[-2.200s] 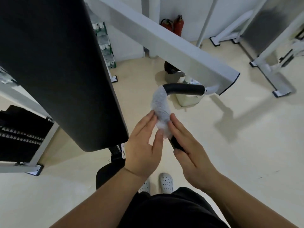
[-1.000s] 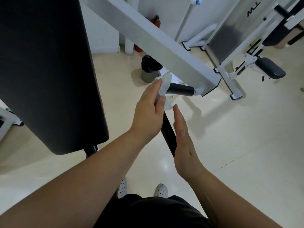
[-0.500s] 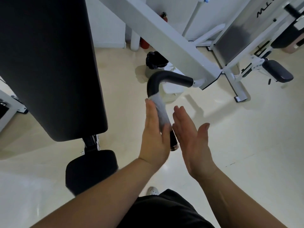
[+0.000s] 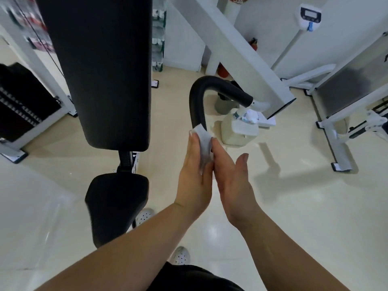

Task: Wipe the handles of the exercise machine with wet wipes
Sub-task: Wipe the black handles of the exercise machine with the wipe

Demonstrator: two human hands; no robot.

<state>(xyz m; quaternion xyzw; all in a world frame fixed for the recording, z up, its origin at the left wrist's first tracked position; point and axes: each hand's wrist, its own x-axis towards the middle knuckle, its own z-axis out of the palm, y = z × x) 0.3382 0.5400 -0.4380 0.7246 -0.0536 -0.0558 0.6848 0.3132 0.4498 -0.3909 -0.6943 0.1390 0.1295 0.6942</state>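
Observation:
A black curved handle [image 4: 204,91] hangs from the white arm [image 4: 247,49] of the exercise machine, bending down toward me. A white wet wipe [image 4: 204,141] is wrapped around its lower straight part. My left hand [image 4: 195,175] presses the wipe against the handle from the left. My right hand [image 4: 233,179] is flat, fingers straight, against the handle's right side, thumb spread out. The handle's lower end is hidden between the two hands.
The machine's black back pad [image 4: 105,66] and seat [image 4: 115,204] stand at the left. A black weight stack [image 4: 19,101] is at the far left. A white jug [image 4: 239,131] stands on the floor behind the handle. Another machine's white frame [image 4: 336,131] is at the right.
My left hand slid the wipe down from the handle's bend to its lower straight part. The right hand came closer against the handle. The view tilted up and to the left.

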